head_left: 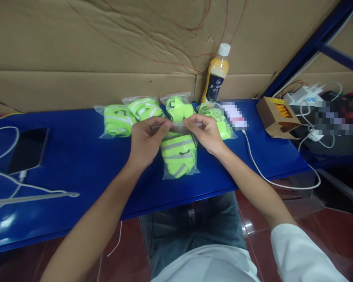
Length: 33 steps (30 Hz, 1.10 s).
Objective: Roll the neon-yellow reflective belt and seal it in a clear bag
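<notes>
Both hands, left point(145, 141) and right point(207, 133), pinch bagged vest point(179, 154) top; bottle point(215, 76) label unreadable.

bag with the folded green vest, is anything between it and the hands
Nothing visible. The left hand and right hand both already pinch the top edge of the clear bag directly. The four other packed bags lie behind, against the cardboard, out of the way.

I am holding both forearms stretched forward, converging. My left hand point(145, 141) and right hand point(206, 133) are pinching, fingertips point(167, 124) curled inward, nearly meeting.
</notes>
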Motion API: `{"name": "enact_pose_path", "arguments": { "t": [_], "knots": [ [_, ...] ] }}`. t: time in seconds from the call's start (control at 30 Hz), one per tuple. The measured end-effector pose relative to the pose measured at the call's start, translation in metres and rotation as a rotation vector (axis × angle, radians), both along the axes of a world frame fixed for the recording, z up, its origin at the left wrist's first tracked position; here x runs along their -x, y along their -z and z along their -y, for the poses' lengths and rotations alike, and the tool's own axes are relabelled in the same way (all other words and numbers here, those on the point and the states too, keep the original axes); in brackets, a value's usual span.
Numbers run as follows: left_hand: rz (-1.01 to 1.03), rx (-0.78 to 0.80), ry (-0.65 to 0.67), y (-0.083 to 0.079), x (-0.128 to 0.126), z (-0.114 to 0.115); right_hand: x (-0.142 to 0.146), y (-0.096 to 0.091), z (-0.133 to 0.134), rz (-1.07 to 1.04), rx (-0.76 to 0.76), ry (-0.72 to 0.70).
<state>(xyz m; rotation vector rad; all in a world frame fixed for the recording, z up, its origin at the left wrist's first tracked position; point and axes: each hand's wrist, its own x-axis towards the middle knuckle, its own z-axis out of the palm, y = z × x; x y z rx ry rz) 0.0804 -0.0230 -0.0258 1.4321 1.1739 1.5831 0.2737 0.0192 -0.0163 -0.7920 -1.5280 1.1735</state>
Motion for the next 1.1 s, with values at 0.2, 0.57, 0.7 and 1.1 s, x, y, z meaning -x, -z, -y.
{"name": "enact_pose_path", "arguments": {
  "t": [0.2, 0.57, 0.7, 1.1],
  "knots": [
    [0.158, 0.135, 0.015, 0.0015, -0.0007, -0.0011, 0.0014, 0.0019, 0.0047, 0.047, -0.233, 0.093],
    [0.127, 0.004, -0.052, 0.0071, 0.0009, -0.0039, 0.0010, 0.0056, 0.0022, 0.114, -0.171, 0.052],
    [0.156, 0.012, -0.036, 0.0038, 0.0001, -0.0044, 0.0005, 0.0043, 0.0023, 0.110, -0.187, 0.055],
    [-0.005, 0.002, -0.052, 0.0072, 0.0005, -0.0016, 0.0019, 0.0052, 0.0062, 0.085, -0.218, 0.012]
  ]
}}
